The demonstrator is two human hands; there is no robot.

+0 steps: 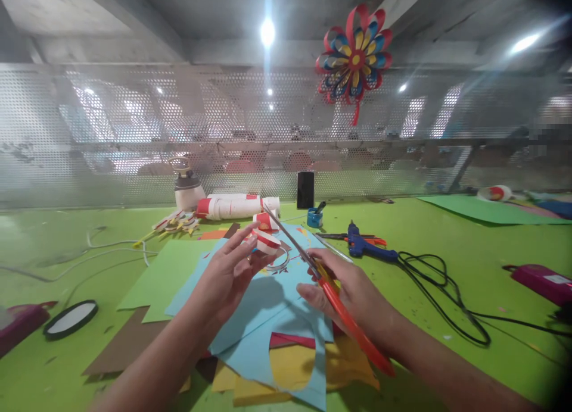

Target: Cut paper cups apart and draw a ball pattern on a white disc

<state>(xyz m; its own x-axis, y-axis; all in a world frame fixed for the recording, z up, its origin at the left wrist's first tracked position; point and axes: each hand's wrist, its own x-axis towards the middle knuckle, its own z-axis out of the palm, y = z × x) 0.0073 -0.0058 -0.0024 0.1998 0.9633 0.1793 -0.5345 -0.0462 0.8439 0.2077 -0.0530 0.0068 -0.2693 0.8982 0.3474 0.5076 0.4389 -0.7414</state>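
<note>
Trimming the paper strip

Left hand (230,272) pinched the red-and-white strip (267,242) at twelve o'clock; right hand (353,290) gripped scissors (333,296), needing steady alignment.

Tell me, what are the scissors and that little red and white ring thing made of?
The scissors in the right hand seem to have shiny grey metal blades and smooth orange-red plastic handles. The red-and-white ring at the left hand fingertips looks like matte paper strip: thin, curled and flat-coloured like the sheets under it.

My left hand (227,275) wears a thin ring on one finger; the forearm behind it is bare, no sleeve. My right hand (353,290) and forearm are bare as well.
</note>
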